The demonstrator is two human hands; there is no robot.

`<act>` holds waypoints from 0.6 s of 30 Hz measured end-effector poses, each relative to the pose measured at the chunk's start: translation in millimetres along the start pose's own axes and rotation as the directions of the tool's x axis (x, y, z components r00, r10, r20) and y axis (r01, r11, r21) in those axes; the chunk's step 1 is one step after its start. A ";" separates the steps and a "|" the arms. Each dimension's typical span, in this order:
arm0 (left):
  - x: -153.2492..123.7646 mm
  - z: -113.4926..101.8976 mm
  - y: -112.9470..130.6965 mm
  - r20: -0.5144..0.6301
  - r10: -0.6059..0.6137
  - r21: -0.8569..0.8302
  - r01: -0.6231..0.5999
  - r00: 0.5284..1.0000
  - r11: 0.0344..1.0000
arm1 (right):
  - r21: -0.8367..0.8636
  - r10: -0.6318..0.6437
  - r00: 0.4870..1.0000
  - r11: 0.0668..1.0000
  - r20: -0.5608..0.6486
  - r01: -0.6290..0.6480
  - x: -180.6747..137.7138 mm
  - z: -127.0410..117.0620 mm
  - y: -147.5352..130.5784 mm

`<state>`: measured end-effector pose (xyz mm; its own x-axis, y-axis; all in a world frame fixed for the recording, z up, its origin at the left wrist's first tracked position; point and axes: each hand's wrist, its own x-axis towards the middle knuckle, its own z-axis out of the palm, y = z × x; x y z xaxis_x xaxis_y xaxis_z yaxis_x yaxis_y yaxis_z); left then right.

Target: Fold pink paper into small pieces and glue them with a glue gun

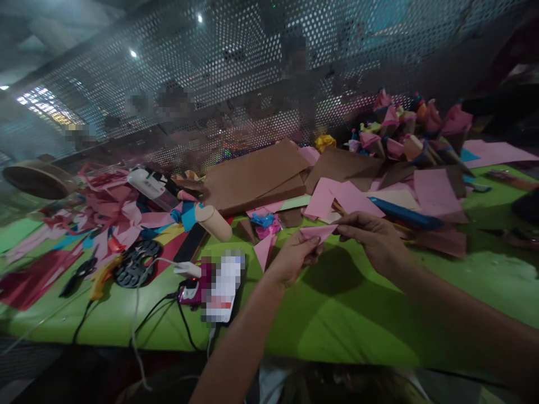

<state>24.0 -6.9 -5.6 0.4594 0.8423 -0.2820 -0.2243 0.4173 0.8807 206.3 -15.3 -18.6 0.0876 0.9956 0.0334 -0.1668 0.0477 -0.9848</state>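
Observation:
Both hands hold one small pink paper piece [319, 231] above the green table [337, 314]. My left hand [295, 257] pinches its near left end, and my right hand [373, 238] grips its right end with fingertips. Another pink paper triangle [264, 251] lies on the table just left of my left hand. Loose pink sheets [337, 197] lie right behind the hands.
Brown cardboard sheets [256, 175] and a heap of folded paper cones [415, 134] sit at the back. At left lie paper scraps, scissors [78, 275], a glue gun [151, 185], a tape roll [135, 264], a phone [221, 289] with cables. A perforated metal screen [236, 67] stands behind.

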 end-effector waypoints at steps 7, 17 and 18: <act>0.6 -1.6 -0.6 -0.074 0.057 0.032 -0.055 0.996 0.998 | -0.054 0.079 0.994 0.996 0.075 -0.075 1.1 -0.2 -6.1; 2.5 -3.0 -6.1 -0.105 0.012 0.115 0.000 0.994 0.993 | -0.169 0.047 0.996 0.985 0.076 -0.033 0.5 -1.9 -2.8; 2.5 -2.8 -6.4 -0.105 0.015 0.114 -0.003 0.994 0.994 | -0.177 0.036 0.996 0.984 0.076 -0.022 0.2 -2.1 -2.9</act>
<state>24.2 -6.5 -13.0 0.3629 0.8795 -0.3077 -0.1264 0.3737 0.9189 208.9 -15.4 -16.0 0.0065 0.9999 0.0106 0.0080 0.0105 -0.9999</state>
